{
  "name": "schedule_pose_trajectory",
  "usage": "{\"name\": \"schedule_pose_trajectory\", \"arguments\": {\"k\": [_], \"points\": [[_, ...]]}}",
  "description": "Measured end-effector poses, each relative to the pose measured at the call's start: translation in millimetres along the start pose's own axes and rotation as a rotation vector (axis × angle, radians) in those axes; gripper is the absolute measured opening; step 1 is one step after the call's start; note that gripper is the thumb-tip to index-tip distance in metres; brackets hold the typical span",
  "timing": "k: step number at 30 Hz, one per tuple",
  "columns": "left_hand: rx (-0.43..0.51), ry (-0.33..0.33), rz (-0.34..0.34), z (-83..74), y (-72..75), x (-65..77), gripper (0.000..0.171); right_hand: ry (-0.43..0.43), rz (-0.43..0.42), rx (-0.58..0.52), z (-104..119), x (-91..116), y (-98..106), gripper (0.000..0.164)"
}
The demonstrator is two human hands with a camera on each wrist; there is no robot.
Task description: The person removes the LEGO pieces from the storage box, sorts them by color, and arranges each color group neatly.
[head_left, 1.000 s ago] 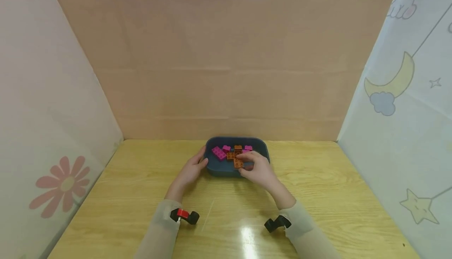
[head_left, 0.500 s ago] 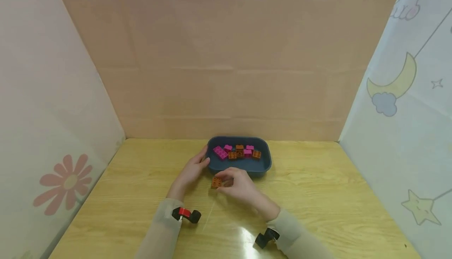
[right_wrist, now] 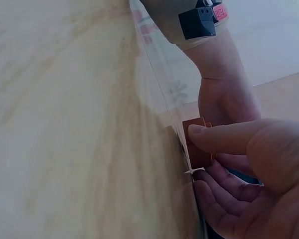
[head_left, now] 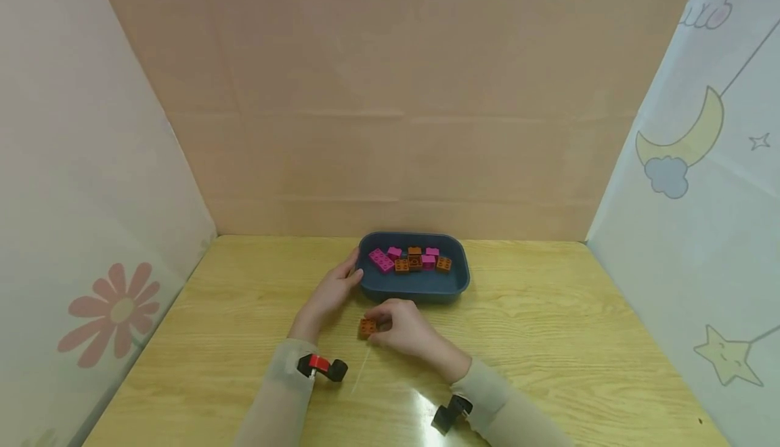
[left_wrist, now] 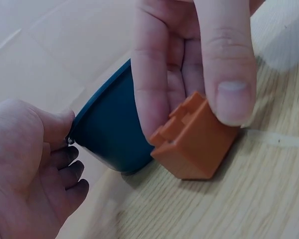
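In the head view, my right hand (head_left: 407,330) pinches an orange building brick (head_left: 367,328) between thumb and fingers, in front of the tray. The left wrist view has this brick (left_wrist: 202,147) close up, studs tilted up and its base at the wooden tabletop. A dark blue tray (head_left: 414,289) stands behind it, holding several pink and orange bricks. My left hand (head_left: 329,294) grips the tray's left end, thumb over the rim and fingers along the outside. In the right wrist view, the thumb presses the brick's (right_wrist: 199,157) side; the fingers partly hide it.
The wooden table (head_left: 524,359) extends around the tray and both arms. A brown papered wall (head_left: 390,129) rises at the back. White printed panels (head_left: 682,257) stand at the sides. Each sleeve carries a small black wrist camera (head_left: 451,414).
My right hand has lifted the orange brick out of the tray and brought it forward and left, down to the tabletop. My left hand stays at the tray's end.
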State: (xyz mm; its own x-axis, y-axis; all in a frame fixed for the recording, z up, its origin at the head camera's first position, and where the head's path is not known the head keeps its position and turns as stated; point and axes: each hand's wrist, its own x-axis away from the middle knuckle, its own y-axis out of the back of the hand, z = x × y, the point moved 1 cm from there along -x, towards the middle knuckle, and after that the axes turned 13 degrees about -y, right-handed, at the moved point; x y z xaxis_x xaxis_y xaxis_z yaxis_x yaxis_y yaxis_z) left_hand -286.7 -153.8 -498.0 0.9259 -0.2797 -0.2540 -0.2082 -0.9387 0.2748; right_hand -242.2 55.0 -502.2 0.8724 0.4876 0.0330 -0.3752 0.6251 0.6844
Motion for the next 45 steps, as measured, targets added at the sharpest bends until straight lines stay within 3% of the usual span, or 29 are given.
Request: {"name": "schedule_pose_trajectory", "arguments": {"k": [20, 27, 34, 40, 45], "points": [[0.012, 0.017, 0.009, 4.9, 2.0, -3.5, 0.066, 0.023, -0.033, 0.091, -0.7, -2.2, -2.2, 0.04], [0.004, -0.006, 0.008, 4.5, 0.8, -1.9, 0.064, -0.005, -0.011, 0.062, -1.8, -1.0, -3.7, 0.047], [0.017, 0.012, -0.006, 3.7, 0.8, 1.0, 0.064, 0.01, -0.015, 0.048, -2.7, -0.7, -4.1, 0.049], [0.018, 0.008, 0.014, 2.7, 3.3, 0.1, 0.065, 0.047, 0.02, 0.068, 1.1, 1.8, 14.1, 0.048], [0.022, -0.002, 0.028, 5.2, 2.4, -0.4, 0.065, 0.033, 0.146, -0.059, 3.9, 7.3, 49.2, 0.045]]}}
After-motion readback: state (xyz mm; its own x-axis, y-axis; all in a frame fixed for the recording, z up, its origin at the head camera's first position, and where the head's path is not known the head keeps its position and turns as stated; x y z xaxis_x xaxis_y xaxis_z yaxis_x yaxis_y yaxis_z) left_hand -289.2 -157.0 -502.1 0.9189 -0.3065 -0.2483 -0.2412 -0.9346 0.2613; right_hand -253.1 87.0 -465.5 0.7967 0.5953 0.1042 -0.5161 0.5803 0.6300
